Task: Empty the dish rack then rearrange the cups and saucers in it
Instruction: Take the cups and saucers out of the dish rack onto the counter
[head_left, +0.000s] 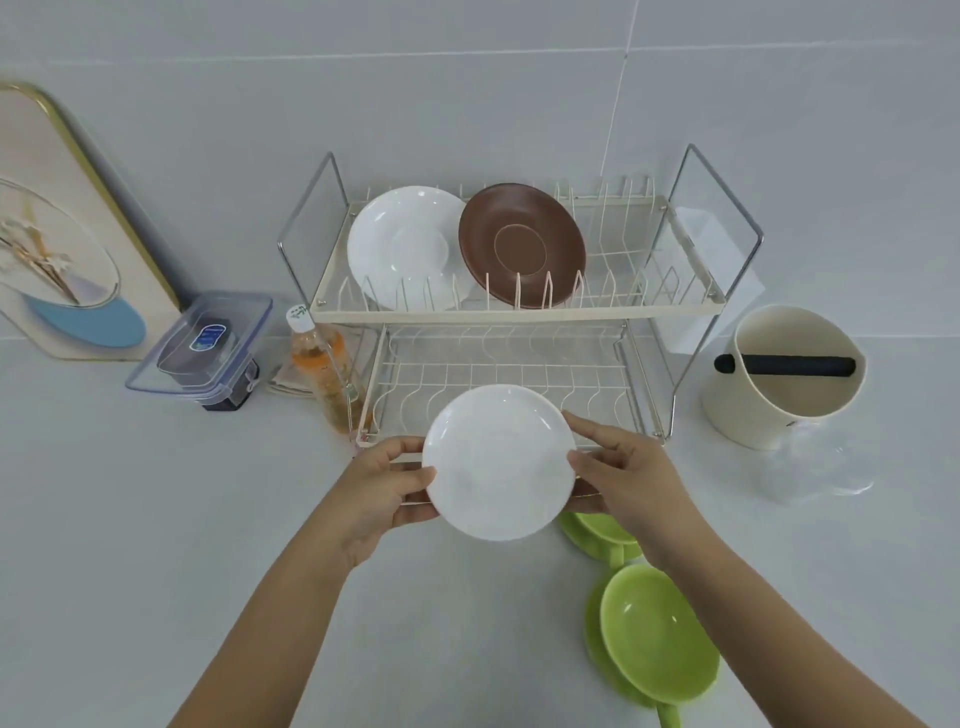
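Note:
A two-tier wire dish rack (514, 312) stands against the wall. In its upper tier a white saucer (400, 244) and a brown saucer (522, 244) lean upright in the slots; the lower tier holds nothing. In front of the rack both hands hold a white saucer (498, 462) above the counter. My left hand (384, 488) grips its left rim and my right hand (618, 467) grips its right rim. A green cup on a green saucer (654, 629) sits on the counter under my right forearm. Another green cup and saucer (597, 530) is partly hidden behind my right hand.
A cream tub with a black bar (779, 374) stands to the right of the rack, with clear glassware (810, 467) in front of it. Left of the rack are an orange drink bottle (317, 364), a clear lidded box (202, 348) and a framed picture (62, 234) leaning on the wall.

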